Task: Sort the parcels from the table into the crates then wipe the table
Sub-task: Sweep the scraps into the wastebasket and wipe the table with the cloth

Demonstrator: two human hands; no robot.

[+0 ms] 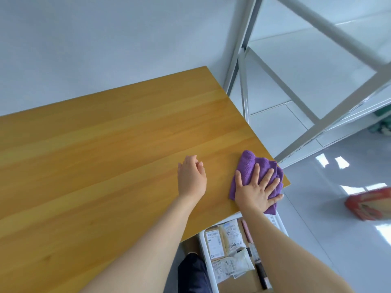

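Right hand [257, 192], fingers flat, presses purple cloth [251, 163] overhanging table [105, 144] right edge; left hand [191, 178] rests nearby, loosely curled, holding nothing.

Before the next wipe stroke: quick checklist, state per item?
1. Parcels off the table: ok on the part in view; parcels lie in the crate below.
2. Cloth under control: ok, right hand lies flat on the purple cloth.
3. Cloth fully on the top: not ok, it sits at the near right corner and a fold hangs over the edge.
4. Leftward path free: not ok, left hand rests on the table just left of the cloth.
5. Left end of the table: cannot tell, out of frame.
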